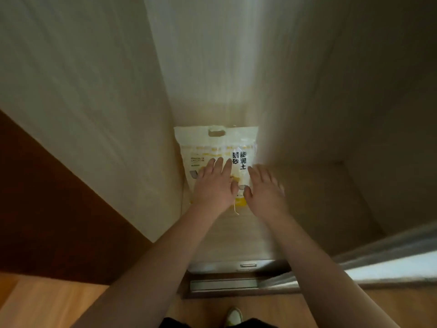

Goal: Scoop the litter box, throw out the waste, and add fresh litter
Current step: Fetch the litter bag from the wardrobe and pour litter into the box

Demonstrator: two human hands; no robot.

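Observation:
A white and yellow bag of cat litter [215,147] with a cut-out handle at its top stands inside an open cabinet, against its back left corner. My left hand [214,183] lies flat on the bag's front with fingers straight. My right hand [264,188] is stretched out with straight fingers at the bag's lower right edge; motion blur hides whether it touches the bag. No litter box or scoop is in view.
The cabinet has pale wood-grain walls [94,91] and a pale floor [246,233]. An open door [390,261] stands at the right. A metal threshold [227,284] lies below the cabinet, with wooden flooring [47,304] and my shoe [234,316].

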